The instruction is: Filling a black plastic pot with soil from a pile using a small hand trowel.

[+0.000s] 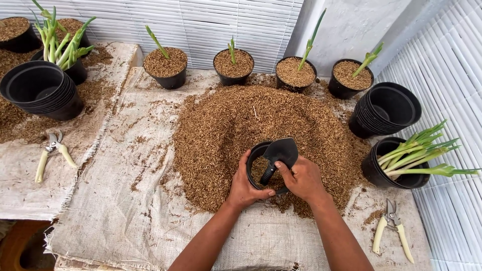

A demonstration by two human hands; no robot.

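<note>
Left hand [244,188] clasped round small black pot [261,168] on husk heap [251,125], right hand [303,178] gripping black scoop [280,152] over it; partly filled, four potted shoots [231,65] behind, empty pots [386,108] left

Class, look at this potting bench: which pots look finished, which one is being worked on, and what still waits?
Done: four filled black pots along the back each hold a green shoot. In hand: the left hand steadies a partly filled black plastic pot while the right hand tips a black scoop over it. Left: stacked empty black pots and a pot of unplanted green cuttings.
</note>
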